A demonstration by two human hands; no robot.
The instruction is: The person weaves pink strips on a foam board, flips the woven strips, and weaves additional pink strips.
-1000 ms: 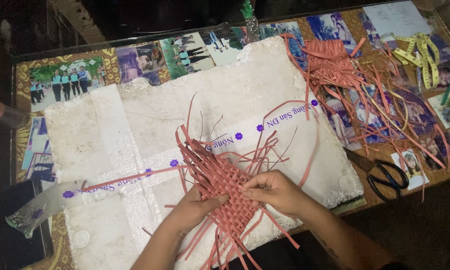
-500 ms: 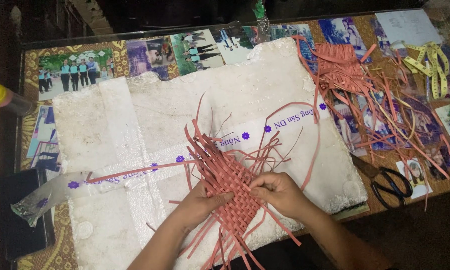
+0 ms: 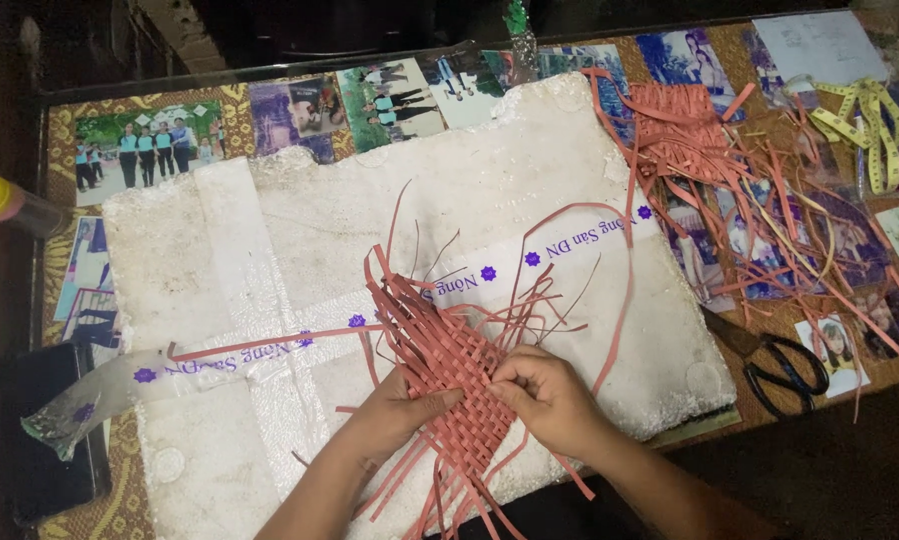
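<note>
Light falls from above onto the middle, so the white foam board (image 3: 490, 200) shows brightest, nearly washed out. The edges sink into deep dark, top and bottom right most of all. The glass tabletop (image 3: 300, 110) carries faint reflections along the far edge. Both hands (image 3: 560, 400) are sharp, with soft shadows beneath. Slight grain throughout; no strong motion blur.

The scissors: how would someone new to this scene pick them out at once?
Start at the big white foam board on the table. Just off its lower right corner, right of the right hand, lie the scissors. Their black loop handles set them apart from the red strips around them.
</note>
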